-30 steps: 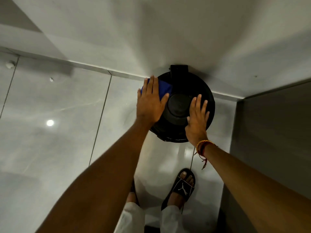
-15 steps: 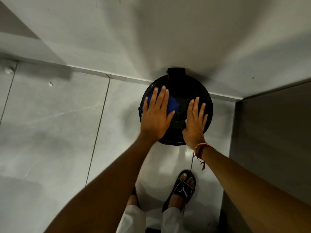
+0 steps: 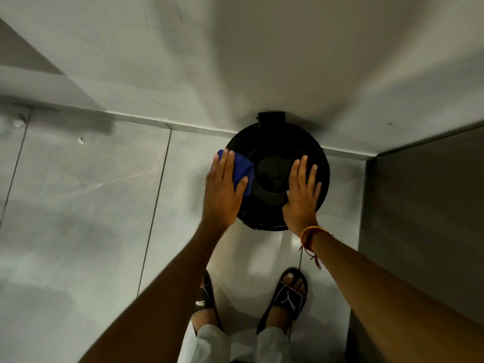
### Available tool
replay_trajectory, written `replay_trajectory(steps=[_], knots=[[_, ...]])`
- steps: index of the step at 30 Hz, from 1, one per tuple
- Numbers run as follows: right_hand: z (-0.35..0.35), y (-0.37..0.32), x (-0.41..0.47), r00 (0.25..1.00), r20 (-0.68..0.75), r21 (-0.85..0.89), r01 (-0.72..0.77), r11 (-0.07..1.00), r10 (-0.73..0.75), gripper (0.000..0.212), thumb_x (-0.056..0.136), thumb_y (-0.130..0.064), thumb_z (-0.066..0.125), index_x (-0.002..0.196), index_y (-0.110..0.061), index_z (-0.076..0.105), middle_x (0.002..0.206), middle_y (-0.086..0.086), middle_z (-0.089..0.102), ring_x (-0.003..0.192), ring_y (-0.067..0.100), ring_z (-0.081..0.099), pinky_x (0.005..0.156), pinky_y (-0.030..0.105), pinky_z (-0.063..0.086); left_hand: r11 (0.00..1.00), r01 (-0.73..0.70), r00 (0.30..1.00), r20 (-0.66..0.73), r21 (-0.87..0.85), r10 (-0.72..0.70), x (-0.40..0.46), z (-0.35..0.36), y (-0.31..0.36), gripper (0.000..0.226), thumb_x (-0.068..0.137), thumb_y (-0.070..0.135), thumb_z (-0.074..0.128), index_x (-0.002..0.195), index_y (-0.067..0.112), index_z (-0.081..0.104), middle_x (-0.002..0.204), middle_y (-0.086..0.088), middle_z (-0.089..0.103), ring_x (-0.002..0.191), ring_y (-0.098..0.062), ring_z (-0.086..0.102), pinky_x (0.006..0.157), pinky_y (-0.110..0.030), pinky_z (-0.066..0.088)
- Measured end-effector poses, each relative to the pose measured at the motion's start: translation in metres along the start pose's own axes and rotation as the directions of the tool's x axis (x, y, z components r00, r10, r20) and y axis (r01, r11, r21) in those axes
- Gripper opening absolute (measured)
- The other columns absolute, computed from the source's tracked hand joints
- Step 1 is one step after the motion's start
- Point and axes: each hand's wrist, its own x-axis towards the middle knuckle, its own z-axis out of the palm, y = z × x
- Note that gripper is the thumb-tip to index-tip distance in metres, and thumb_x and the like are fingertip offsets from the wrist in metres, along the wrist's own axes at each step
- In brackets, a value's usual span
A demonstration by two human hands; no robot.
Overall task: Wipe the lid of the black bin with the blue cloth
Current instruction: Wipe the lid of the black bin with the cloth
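Note:
A round black bin stands on the floor against the wall, and I look straight down on its lid (image 3: 275,142). My left hand (image 3: 225,189) lies flat on the blue cloth (image 3: 242,170) and presses it on the lid's left rim. Part of the cloth sticks out past my fingers; the rest is hidden under the palm. My right hand (image 3: 302,195) rests flat with fingers spread on the right side of the lid, holding nothing. The raised round centre of the lid shows between both hands.
Glossy grey floor tiles (image 3: 91,205) spread to the left. A pale wall (image 3: 262,61) rises behind the bin, and a dark panel (image 3: 424,218) closes the right side. My feet in black slides (image 3: 290,297) stand just before the bin.
My left hand slid the blue cloth from the lid's upper middle back to its left rim. The right hand stayed on the right side of the lid.

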Motion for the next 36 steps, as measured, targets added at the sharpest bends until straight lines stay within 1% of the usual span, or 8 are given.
replay_trajectory(steps=[6, 14, 20, 26, 29, 32, 34, 36], knots=[[0.002, 0.0, 0.0, 1.0, -0.019, 0.009, -0.002, 1.0, 0.003, 0.096, 0.085, 0.009, 0.058, 0.16, -0.013, 0.003, 0.17, 0.009, -0.006, 0.155, 0.036, -0.008, 0.122, 0.056, 0.002, 0.995, 0.054, 0.999, 0.0, 0.088, -0.055, -0.032, 0.016, 0.007, 0.091, 0.096, 0.062, 0.043, 0.161, 0.013, 0.004, 0.171, -0.004, 0.006, 0.159, -0.023, 0.0, 0.128, -0.041, 0.014], [0.0, 0.001, -0.002, 1.0, 0.0, 0.023, 0.016, 1.0, -0.016, 0.088, 0.089, 0.008, 0.05, 0.16, -0.012, 0.002, 0.17, 0.009, -0.007, 0.155, 0.036, -0.01, 0.122, 0.057, 0.001, 0.962, -0.174, 0.977, 0.155, 0.209, 0.143, 0.075, -0.012, 0.015, 0.076, 0.1, 0.051, 0.044, 0.159, 0.011, 0.021, 0.167, -0.009, 0.025, 0.156, -0.029, 0.019, 0.12, -0.054, 0.031], [-0.006, 0.007, -0.002, 0.998, 0.041, 0.037, 0.041, 0.998, -0.042, 0.079, 0.096, 0.002, 0.044, 0.16, -0.015, 0.001, 0.17, 0.006, -0.007, 0.156, 0.033, -0.011, 0.124, 0.056, 0.003, 0.998, 0.013, 0.997, -0.073, 0.059, -0.009, -0.024, 0.022, 0.002, 0.073, 0.102, 0.048, 0.039, 0.161, 0.017, 0.008, 0.171, -0.005, 0.01, 0.159, -0.024, 0.005, 0.125, -0.05, 0.024], [-0.004, 0.008, 0.0, 0.998, 0.049, 0.019, 0.049, 0.999, -0.05, 0.081, 0.095, 0.002, 0.046, 0.16, -0.016, 0.001, 0.17, 0.006, -0.007, 0.155, 0.032, -0.011, 0.123, 0.052, 0.0, 0.993, -0.055, 0.998, 0.027, 0.107, 0.052, -0.11, 0.065, 0.035, 0.078, 0.095, 0.029, 0.046, 0.161, 0.023, 0.004, 0.171, 0.001, -0.001, 0.159, -0.024, -0.007, 0.127, -0.055, 0.009], [-0.023, 0.006, 0.002, 0.988, 0.149, 0.149, 0.018, 0.989, -0.04, 0.075, 0.099, 0.002, 0.043, 0.16, -0.016, 0.005, 0.17, 0.004, -0.007, 0.156, 0.029, -0.013, 0.124, 0.053, -0.002, 0.994, -0.099, 0.988, 0.113, -0.04, 0.103, -0.127, 0.059, 0.057, 0.071, 0.098, 0.027, 0.049, 0.159, 0.028, 0.011, 0.169, 0.009, 0.004, 0.158, -0.011, -0.002, 0.128, -0.041, 0.009], [-0.066, -0.012, -0.011, 0.972, 0.223, 0.542, -0.186, 0.82, 0.073, 0.057, 0.104, -0.004, 0.044, 0.157, -0.015, 0.027, 0.169, 0.002, 0.012, 0.157, 0.022, 0.004, 0.128, 0.048, 0.011, 0.752, 0.241, 0.97, 0.141, -0.613, -0.196, -0.122, 0.019, 0.084, 0.06, 0.104, 0.014, 0.046, 0.157, 0.025, 0.023, 0.164, -0.001, 0.029, 0.144, 0.011, 0.032, 0.121, -0.017, 0.029], [-0.101, -0.044, -0.033, 0.951, 0.268, 0.736, -0.307, 0.604, 0.156, 0.041, 0.104, -0.023, 0.05, 0.145, -0.02, 0.049, 0.156, 0.006, 0.045, 0.146, 0.023, 0.039, 0.117, 0.043, 0.039, 0.589, 0.294, 0.942, 0.123, -0.753, -0.313, -0.11, -0.022, 0.098, 0.055, 0.105, 0.008, 0.042, 0.157, 0.014, 0.026, 0.152, -0.003, 0.048, 0.128, 0.016, 0.049, 0.109, -0.008, 0.04], [-0.133, -0.086, -0.055, 0.906, 0.411, 0.809, -0.413, 0.418, 0.099, 0.037, 0.097, -0.047, 0.054, 0.125, -0.026, 0.064, 0.132, 0.006, 0.067, 0.118, 0.022, 0.067, 0.093, 0.035, 0.057, 0.614, 0.249, 0.954, 0.078, -0.749, -0.291, -0.101, -0.067, 0.115, 0.055, 0.106, 0.008, 0.041, 0.158, 0.013, 0.023, 0.156, -0.005, 0.044, 0.139, 0.004, 0.045, 0.113, -0.015, 0.04]])
